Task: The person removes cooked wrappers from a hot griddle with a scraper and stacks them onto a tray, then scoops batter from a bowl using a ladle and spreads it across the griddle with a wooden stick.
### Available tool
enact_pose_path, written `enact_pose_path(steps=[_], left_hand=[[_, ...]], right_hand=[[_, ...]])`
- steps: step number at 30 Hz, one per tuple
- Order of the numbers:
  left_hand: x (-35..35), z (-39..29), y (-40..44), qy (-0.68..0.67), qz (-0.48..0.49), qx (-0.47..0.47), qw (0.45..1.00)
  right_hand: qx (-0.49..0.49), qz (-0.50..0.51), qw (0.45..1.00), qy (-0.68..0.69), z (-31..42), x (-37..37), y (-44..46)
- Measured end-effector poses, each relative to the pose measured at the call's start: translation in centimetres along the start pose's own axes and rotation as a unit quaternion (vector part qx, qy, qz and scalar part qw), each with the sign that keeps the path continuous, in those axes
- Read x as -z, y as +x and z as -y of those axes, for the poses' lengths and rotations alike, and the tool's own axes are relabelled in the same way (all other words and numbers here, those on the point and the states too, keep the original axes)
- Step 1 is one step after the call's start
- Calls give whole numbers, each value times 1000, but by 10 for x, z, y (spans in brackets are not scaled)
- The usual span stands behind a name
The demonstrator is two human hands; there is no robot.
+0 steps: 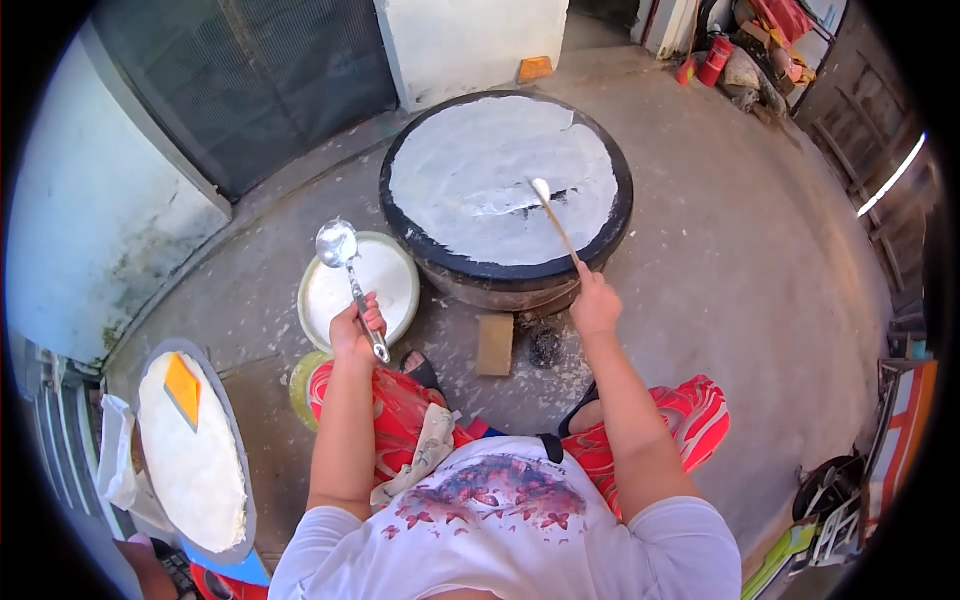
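Observation:
My left hand point(358, 328) is closed around the handle of a metal ladle point(337, 243). The ladle's bowl hangs over a round tub point(409, 322) of white batter, with white residue on the metal. My right hand point(597, 304) grips a thin wooden stick point(560, 228) with a white, rounded tip. That tip touches or hovers just above the white batter layer point(480, 150) on a large round black griddle point(398, 222). Near the tip, dark patches of the griddle show through the layer.
A brick-like block point(495, 345) stands before the griddle's base. At lower left, a round board point(250, 480) bears a pile of white sheets point(190, 480) with an orange-edged scraper point(183, 388) on top. A red canister point(715, 62) and clutter are at far right.

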State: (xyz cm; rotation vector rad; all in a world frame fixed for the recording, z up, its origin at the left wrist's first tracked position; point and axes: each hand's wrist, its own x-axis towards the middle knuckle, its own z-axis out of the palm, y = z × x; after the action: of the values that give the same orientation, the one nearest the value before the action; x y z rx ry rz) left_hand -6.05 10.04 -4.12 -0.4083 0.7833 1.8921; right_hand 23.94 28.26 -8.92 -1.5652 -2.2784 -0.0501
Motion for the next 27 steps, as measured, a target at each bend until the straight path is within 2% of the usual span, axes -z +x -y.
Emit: enact_pose_path(steps=[2, 4, 6, 8, 10, 12, 14, 15, 17, 20, 21, 22, 24, 25, 27], left_hand=[[1, 2, 3, 0, 7, 5, 1000], [-2, 2, 3, -5, -9, -13, 1000], [-5, 4, 1, -6, -21, -16, 1000], [-4, 3, 1, -2, -5, -5, 1000], [0, 2, 1, 2, -6, -2, 1000], [-1, 3, 3, 1, 3, 5, 1000], [2, 1, 3, 1, -9, 2, 1000], [1, 1, 3, 1, -7, 3, 1000], [2, 1, 4, 1, -2, -3, 1000], [1, 0, 3, 4, -4, -5, 1000], [1, 1, 2, 5, -5, -2, 1000], [2, 1, 2, 8, -4, -1, 1000], [5, -2, 5, 17, -4, 8, 1000], [5, -3, 4, 17, -4, 8, 1000], [6, -2, 0, 27, 13, 9, 1000]], right_hand=[[-91, -7, 992, 91, -5, 7, 0], [-93, -32, 987, 130, 9, 5, -15], [59, 8, 992, 115, 20, 11, -28], [62, -8, 994, 90, -3, -6, -23], [-45, -29, 998, 14, -23, 0, -10], [-66, -22, 997, 19, -30, 20, -8], [-119, 50, 991, 45, -27, 36, -11], [-120, 47, 991, 45, -31, 26, -14], [-135, 17, 952, 275, -42, -12, -19], [-158, -20, 944, 290, -72, -22, 5], [-203, 8, 935, 290, -80, -24, 17], [-206, 7, 934, 291, -85, -27, 17], [-152, 86, 951, 255, -89, -19, 20], [-152, 86, 951, 255, -88, -9, 18], [-145, 164, 898, 382, -86, 8, 9]])
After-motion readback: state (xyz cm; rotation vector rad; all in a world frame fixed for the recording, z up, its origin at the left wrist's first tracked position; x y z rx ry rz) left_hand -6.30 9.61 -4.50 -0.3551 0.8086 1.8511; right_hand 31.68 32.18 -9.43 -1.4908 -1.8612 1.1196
